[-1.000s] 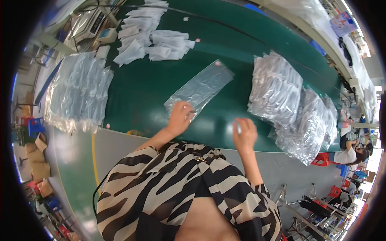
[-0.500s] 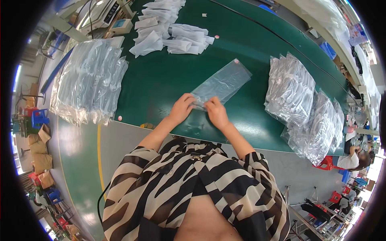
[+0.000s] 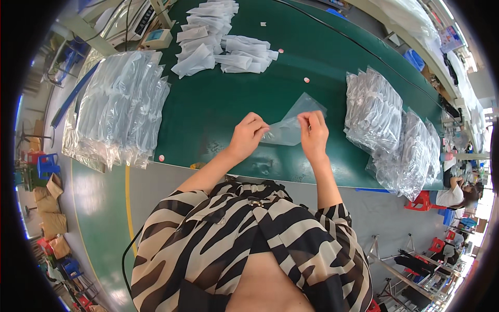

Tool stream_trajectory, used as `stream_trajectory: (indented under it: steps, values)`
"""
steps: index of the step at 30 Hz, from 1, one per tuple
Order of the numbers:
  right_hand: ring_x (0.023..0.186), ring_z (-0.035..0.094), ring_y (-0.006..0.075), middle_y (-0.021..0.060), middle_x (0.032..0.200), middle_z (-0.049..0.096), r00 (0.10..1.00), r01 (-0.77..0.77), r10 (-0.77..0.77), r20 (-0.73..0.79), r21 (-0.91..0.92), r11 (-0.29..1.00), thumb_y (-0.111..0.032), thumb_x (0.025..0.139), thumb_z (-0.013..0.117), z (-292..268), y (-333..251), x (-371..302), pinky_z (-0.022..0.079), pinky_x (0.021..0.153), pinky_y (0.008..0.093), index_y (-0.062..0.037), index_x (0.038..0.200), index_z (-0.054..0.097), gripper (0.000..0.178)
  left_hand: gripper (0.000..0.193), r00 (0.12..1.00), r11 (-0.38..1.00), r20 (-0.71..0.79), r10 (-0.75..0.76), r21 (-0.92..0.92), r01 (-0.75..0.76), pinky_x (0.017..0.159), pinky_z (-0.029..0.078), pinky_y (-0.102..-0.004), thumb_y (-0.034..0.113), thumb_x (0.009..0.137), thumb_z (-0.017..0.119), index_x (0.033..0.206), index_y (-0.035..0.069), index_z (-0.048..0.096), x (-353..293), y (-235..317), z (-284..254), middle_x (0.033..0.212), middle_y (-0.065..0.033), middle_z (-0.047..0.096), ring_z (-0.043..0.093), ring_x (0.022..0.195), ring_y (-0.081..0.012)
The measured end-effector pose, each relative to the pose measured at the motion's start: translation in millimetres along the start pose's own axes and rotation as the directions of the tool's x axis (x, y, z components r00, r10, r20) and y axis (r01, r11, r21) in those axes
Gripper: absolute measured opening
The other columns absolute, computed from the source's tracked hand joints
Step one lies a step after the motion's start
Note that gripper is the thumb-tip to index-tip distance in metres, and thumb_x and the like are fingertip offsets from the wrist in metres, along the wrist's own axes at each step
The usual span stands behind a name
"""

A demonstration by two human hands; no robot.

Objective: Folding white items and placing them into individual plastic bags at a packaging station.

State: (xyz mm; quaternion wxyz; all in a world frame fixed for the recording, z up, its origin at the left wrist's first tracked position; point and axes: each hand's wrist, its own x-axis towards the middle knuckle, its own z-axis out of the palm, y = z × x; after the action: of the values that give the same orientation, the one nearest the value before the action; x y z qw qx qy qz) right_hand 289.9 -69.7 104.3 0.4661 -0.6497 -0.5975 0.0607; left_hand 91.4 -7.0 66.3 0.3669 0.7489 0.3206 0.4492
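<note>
On the green-topped workbench's near side (image 3: 208, 117), a clear plastic bag (image 3: 285, 133) is held between two bare hands, its far corner pointing to one o'clock. The left hand (image 3: 248, 136), at nine o'clock of the bag, pinches its near end between thumb and fingertips; the right hand (image 3: 315, 136), at three o'clock, pinches its edge, the fingers narrow.

Judging by how things lie, the work is partway along. This bag looks flat, with nothing plainly visible inside, so it seems unfinished; whether its mouth is parted cannot be told. The wrapped bundles (image 3: 373, 109) at three o'clock and the wrapped stack (image 3: 119, 106) at nine look done, while the loose white pieces (image 3: 205, 39) at eleven o'clock lie unwrapped and seem to be left over.

Counted: one bag in hand; three overlapping bundles, as far as they part; one stack, its layers too merged to number; two clusters of loose pieces, too overlapped to count singly; three round pinkish stickers (image 3: 306, 80), two near twelve o'clock and one at eight; one white scrap (image 3: 263, 24) at twelve.
</note>
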Motion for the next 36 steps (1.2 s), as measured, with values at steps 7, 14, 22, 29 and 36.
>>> stream_trajectory:
  steps: [7, 14, 22, 29, 36]
  values:
    - [0.069, 0.058, 0.0228, 0.0109, 0.08, 0.059, 0.891, 0.335, -0.383, -0.245, -0.217, 0.917, -0.003, 0.084, 0.069, 3, -101, 18, 0.046, 0.062, 0.0341, 0.0008, 0.087, 0.062, 0.009, 0.028, 0.942, 0.932, 0.036, -0.333, -0.14, 0.335, 0.052, 0.039, -0.0255, 0.01, 0.079, 0.08, 0.068, 0.002, 0.055, 1, 32, -56, 0.064, -0.0015, 0.051, 0.047, 0.058, -0.0067]
    - [0.065, 0.056, 0.012, 0.0066, 0.073, 0.062, 0.885, -0.431, 0.348, 0.31, 0.263, 0.863, -0.004, 0.089, 0.065, 67, -140, -25, 0.045, 0.06, 0.0277, -0.0007, 0.085, 0.061, 0.006, 0.031, 0.951, 0.94, 0.152, -0.269, -0.173, 0.294, 0.053, 0.039, -0.0224, 0.012, 0.085, 0.076, 0.068, 0.005, 0.051, -24, 34, -102, 0.064, 0.0029, 0.051, 0.045, 0.061, -0.0039]
    - [0.063, 0.053, 0.0109, 0.0054, 0.072, 0.059, 0.977, -0.189, 0.189, -0.094, 0.007, 0.982, -0.004, 0.089, 0.064, 81, -135, -60, 0.045, 0.059, 0.0267, -0.0008, 0.089, 0.06, 0.005, 0.016, 0.767, 0.292, 0.069, -0.638, -0.9, 0.324, 0.07, 0.055, -0.0314, 0.014, 0.098, 0.059, 0.086, 0.007, 0.051, -29, 2, -156, 0.076, -0.0037, 0.057, 0.057, 0.066, -0.0138]
    - [0.077, 0.06, 0.0248, 0.0134, 0.09, 0.062, 0.972, 0.071, -0.089, -0.216, -0.092, 0.993, 0.005, 0.087, 0.058, 56, -195, -72, 0.05, 0.071, 0.0318, 0.0016, 0.096, 0.061, 0.011, 0.012, 0.86, 0.346, -0.014, -0.511, -0.919, 0.191, 0.054, 0.043, -0.0245, 0.012, 0.099, 0.057, 0.089, 0.008, 0.052, -20, 6, -161, 0.07, -0.0004, 0.052, 0.051, 0.059, -0.0085]
    - [0.097, 0.065, 0.0367, 0.02, 0.123, 0.064, 0.959, 0.008, -0.125, 0.253, 0.421, 0.907, 0.004, 0.09, 0.05, 87, -130, -66, 0.052, 0.083, 0.0381, -0.0013, 0.131, 0.057, 0.042, 0.008, 0.946, 0.74, 0.244, -0.215, -0.591, 0.321, 0.055, 0.041, -0.0197, 0.012, 0.097, 0.06, 0.095, 0.005, 0.064, -37, 76, -104, 0.074, 0.0006, 0.061, 0.053, 0.064, -0.0025]
